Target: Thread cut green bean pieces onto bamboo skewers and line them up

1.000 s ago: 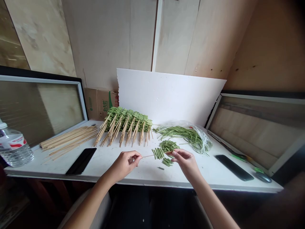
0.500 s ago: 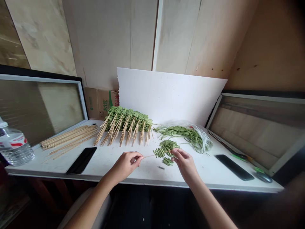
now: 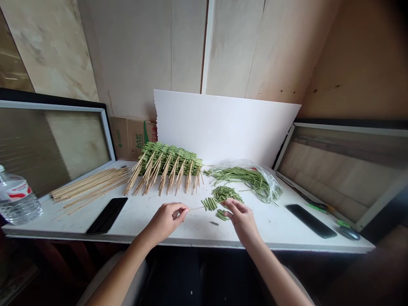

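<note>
My left hand (image 3: pixel 167 219) pinches the blunt end of a thin bamboo skewer (image 3: pixel 195 208) that carries several short green bean pieces (image 3: pixel 210 204) near its tip. My right hand (image 3: pixel 240 217) is closed in a pinch at the skewer's tip, on a green bean piece taken from the small loose heap of cut bean pieces (image 3: pixel 225 193) just behind it. A few more cut pieces (image 3: pixel 221 215) lie under my right fingers. Behind stands a stack of finished bean skewers (image 3: pixel 168 165).
Bare skewers (image 3: pixel 89 189) lie at the left, a black phone (image 3: pixel 107 215) in front of them, a water bottle (image 3: pixel 17 199) at the far left. A plastic bag of long beans (image 3: pixel 251 178) sits at the right, with a second dark phone (image 3: pixel 310 220) and green-handled tools (image 3: pixel 342 225). A white board (image 3: pixel 223 123) leans on the wall.
My right hand has dipped slightly toward the loose pieces and come back to the skewer's tip. The left hand keeps the skewer almost still.
</note>
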